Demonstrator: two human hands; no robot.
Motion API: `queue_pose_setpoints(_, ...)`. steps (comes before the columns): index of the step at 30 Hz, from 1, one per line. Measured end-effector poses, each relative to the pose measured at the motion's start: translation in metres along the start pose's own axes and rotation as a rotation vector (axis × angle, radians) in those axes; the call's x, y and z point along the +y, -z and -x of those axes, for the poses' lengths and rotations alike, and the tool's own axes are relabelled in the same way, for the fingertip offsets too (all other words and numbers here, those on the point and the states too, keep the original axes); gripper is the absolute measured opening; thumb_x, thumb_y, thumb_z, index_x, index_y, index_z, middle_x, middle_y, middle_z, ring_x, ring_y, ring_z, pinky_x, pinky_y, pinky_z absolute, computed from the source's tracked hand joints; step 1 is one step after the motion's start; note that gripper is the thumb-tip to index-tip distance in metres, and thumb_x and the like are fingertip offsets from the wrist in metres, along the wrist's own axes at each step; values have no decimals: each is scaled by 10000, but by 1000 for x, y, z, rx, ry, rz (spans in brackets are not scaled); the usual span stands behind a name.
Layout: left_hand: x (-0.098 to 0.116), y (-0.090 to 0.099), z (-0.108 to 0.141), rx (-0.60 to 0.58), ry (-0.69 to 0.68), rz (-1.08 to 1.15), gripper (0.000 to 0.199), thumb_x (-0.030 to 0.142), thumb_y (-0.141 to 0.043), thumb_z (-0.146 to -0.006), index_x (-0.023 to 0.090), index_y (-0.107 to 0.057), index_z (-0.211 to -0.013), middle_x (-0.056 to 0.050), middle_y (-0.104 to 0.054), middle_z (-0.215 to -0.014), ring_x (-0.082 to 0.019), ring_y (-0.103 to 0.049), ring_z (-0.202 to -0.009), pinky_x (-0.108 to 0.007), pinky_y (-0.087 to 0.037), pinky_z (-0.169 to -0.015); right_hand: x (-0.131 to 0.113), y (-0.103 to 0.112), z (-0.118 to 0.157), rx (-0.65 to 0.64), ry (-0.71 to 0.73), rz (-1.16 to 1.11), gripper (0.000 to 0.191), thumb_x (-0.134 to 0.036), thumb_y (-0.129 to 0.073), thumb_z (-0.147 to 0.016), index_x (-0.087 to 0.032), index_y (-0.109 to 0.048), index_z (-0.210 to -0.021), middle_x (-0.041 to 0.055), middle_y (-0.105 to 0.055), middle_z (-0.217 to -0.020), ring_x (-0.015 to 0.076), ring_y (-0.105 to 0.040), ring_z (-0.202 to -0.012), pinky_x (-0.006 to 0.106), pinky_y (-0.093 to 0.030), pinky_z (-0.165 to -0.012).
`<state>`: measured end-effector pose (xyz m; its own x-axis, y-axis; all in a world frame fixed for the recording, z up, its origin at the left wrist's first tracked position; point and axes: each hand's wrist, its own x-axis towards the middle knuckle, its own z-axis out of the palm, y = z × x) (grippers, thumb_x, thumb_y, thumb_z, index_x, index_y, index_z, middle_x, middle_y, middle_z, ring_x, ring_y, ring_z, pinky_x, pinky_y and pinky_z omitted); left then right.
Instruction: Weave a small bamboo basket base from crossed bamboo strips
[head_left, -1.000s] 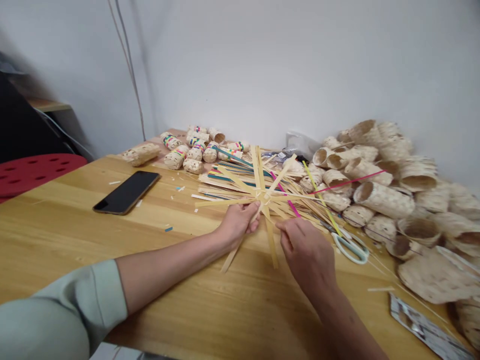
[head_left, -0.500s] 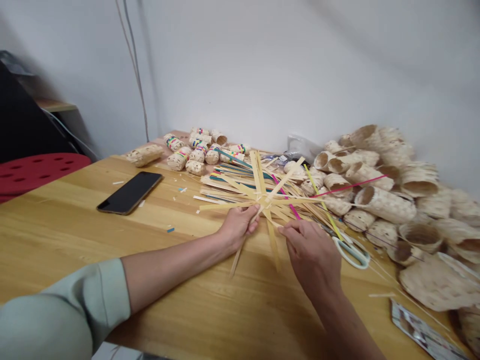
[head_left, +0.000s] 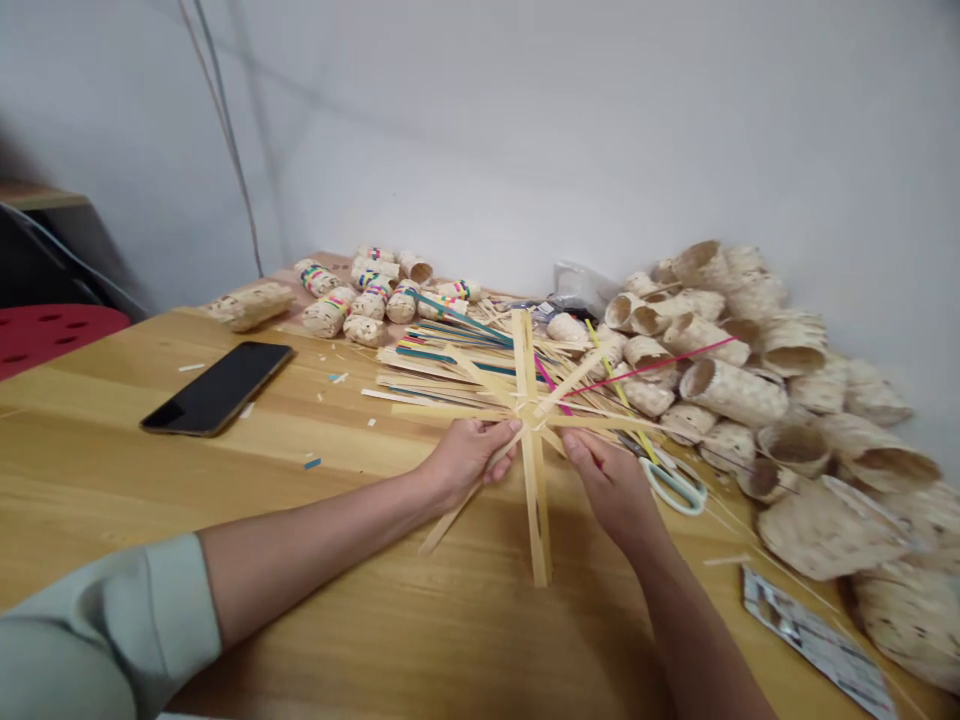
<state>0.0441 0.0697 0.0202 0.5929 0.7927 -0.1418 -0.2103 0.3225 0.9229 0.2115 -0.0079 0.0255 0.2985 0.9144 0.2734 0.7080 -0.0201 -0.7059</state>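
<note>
In front of me is a star of crossed pale bamboo strips (head_left: pixel 534 500), interlaced at its middle, with arms radiating outward. My left hand (head_left: pixel 474 462) is closed on its lower left side, thumb on top near the woven centre. On the other side, my right hand (head_left: pixel 611 485) pinches the star's lower right, its fingertips at a strip close to the centre. The star is held above the table (head_left: pixel 360 610). Behind it lies a pile of loose strips (head_left: pixel 427 372), mostly pale with some teal, pink and yellow ones.
Woven bamboo tubes (head_left: pixel 739 392) are heaped along the right, with smaller colour-banded ones (head_left: pixel 326 312) at the back left. White-handled scissors (head_left: pixel 700 497) lie beside my right hand. A phone (head_left: pixel 217 388) is on the left, a foil packet (head_left: pixel 814 635) at front right, a red stool (head_left: pixel 60 335) beyond.
The star has turned slightly, and a strip pair now points straight toward me. My right hand has moved in closer to the centre. The view has shifted a little to the right.
</note>
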Motion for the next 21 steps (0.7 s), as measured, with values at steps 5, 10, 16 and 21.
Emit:
queue_pose_setpoints(5,-2,0,3,-79,5,-52,396,495,-670,-714,153,-522,-579,49,-459,-379,-44,-341,-331,-195,-194,-382,-7,1,1,-259,-350,-603,331,-500,-728,-700,-197,-709,-830,-12,-596,-658,111,-521,-585,211,-377,-467)
queue_pose_setpoints(10,-3,0,4,-138,13,-75,404,500,-662,-724,152,-527,-571,46,-461,-374,-45,-343,-331,-200,-206,-383,-6,3,1,-376,-537,-912,333,-443,-840,-593,-177,-684,-717,-19,-611,-657,79,-510,-576,193,-363,-496)
queue_pose_setpoints(16,-3,0,7,-203,95,-84,383,476,-659,-746,149,-542,-584,45,-478,-411,-50,-375,-350,-202,-224,-387,-1,0,1,-351,-512,-865,368,-461,-836,-587,-159,-712,-756,20,-662,-704,119,-540,-631,257,-398,-583)
queue_pose_setpoints(21,1,0,7,-140,185,-101,367,459,-671,-757,144,-556,-609,48,-481,-430,-51,-379,-362,-207,-230,-403,1,-6,2,-299,-449,-848,347,-456,-833,-597,-165,-692,-723,5,-624,-662,117,-501,-609,267,-375,-572)
